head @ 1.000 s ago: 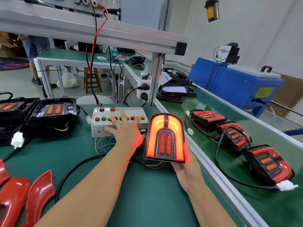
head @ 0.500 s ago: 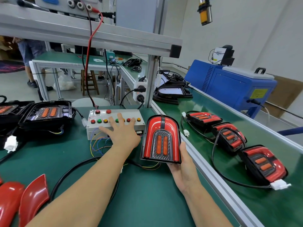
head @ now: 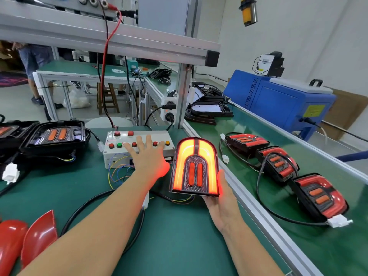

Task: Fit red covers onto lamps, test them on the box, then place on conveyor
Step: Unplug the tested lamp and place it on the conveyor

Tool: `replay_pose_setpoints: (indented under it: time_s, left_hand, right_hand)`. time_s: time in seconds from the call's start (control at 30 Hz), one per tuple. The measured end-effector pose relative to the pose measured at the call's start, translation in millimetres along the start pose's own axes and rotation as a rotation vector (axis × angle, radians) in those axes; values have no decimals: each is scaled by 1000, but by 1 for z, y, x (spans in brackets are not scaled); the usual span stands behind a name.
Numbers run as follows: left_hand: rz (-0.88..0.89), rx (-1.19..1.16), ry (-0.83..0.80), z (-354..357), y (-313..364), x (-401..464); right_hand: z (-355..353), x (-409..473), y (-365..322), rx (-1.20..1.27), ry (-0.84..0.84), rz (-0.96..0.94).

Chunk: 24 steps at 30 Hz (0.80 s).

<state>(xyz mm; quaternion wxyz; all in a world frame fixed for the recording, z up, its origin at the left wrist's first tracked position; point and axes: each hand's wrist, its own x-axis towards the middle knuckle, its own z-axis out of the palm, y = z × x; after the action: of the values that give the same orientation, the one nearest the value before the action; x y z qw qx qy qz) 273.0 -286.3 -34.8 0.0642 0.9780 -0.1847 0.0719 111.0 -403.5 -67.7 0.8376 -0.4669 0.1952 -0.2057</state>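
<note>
A red-covered lamp [head: 194, 166] stands upright in the middle, its arch glowing bright orange. My right hand [head: 223, 198] grips it from below and behind, thumb along its right edge. My left hand [head: 148, 156] lies spread on the white test box [head: 117, 154], fingers straight on the row of coloured buttons. The lamp's cable runs down to the box. Three finished lamps [head: 276, 162] lie in a row on the conveyor [head: 249, 196] at right. Loose red covers [head: 37, 238] rest at the lower left.
Uncovered black lamp housings [head: 53, 138] sit at the left with a white connector [head: 11, 173]. An aluminium rail [head: 258, 214] divides table from conveyor. Black frames [head: 207, 110] lie farther up the belt, beside a blue machine [head: 278, 104]. A shelf beam [head: 111, 43] hangs overhead.
The lamp was lit a second ago, went dark half a second ago, and now glows again. My left hand has stayed on the buttons and my right hand keeps holding the lamp.
</note>
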Motion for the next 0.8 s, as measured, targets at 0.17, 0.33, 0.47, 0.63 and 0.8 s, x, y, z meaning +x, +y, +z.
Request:
replay_pose_setpoints:
  time_s: [0.17,0.33,0.47,0.63,0.8]
  left_hand:
    - [5,-6,20,1,-1,1]
    - [6,-6,36,4,-2,0]
    - [4,-4,42,6,-2,2]
    - [3,-14,54,8,-3,1]
    - [7,-15,53,6,-3,0]
  right_hand:
    - [1,-2,-1,2,5,9]
    - [1,-3,-1,-1,17,9]
    - [1,-3,-2,-4,32,18]
    - [1,-2,-2,-12,41,14]
    - [1,-1,-1,-13,41,6]
